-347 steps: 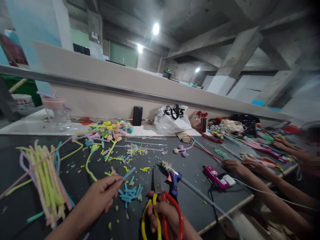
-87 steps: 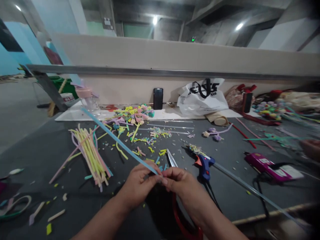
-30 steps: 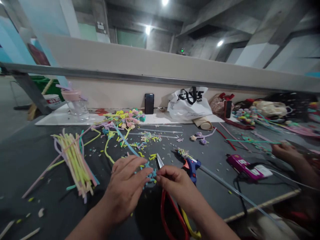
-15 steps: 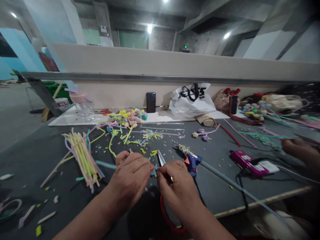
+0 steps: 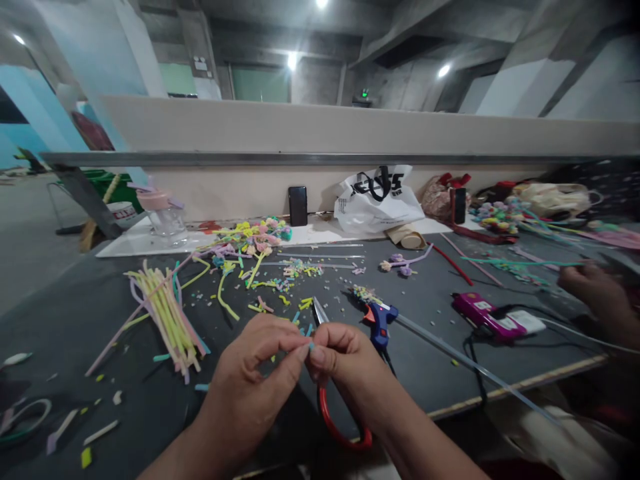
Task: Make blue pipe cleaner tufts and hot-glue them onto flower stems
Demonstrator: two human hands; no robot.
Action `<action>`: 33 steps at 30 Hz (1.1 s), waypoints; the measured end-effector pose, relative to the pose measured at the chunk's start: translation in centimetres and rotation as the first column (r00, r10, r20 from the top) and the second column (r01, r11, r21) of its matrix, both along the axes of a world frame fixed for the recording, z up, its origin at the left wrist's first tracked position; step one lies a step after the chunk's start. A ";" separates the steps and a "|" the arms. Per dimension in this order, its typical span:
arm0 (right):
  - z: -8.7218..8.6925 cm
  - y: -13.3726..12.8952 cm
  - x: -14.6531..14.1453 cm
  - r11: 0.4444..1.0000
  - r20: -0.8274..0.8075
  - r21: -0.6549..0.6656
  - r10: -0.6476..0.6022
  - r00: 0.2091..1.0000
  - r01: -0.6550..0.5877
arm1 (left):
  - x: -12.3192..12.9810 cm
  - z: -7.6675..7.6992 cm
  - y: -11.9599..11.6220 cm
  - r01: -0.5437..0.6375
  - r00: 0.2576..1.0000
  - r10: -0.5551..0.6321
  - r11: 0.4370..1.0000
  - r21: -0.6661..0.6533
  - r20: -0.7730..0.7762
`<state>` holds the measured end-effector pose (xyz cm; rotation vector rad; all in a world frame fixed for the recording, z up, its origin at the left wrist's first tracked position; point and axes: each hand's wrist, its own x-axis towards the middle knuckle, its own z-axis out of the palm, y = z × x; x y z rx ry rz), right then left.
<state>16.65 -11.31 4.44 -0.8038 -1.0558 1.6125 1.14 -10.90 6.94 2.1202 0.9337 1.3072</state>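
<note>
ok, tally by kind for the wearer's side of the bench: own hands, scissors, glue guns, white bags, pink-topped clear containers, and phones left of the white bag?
Left hand plus right hand: 2
Scissors: 1
Glue gun: 1
White bag: 1
Pink-topped clear container: 1
Black phone: 1
Total: 7

The left hand [image 5: 261,373] and the right hand [image 5: 353,360] (slightly apart a moment ago) have come together, with a blue bit [image 5: 312,346] pinched between them.
</note>
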 end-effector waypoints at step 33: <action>2.3 3.0 -0.3 0.907 0.510 0.392 -0.352 0.785 0.152 | -0.9 0.2 6.7 0.392 0.767 0.271 0.520 -0.759 0.582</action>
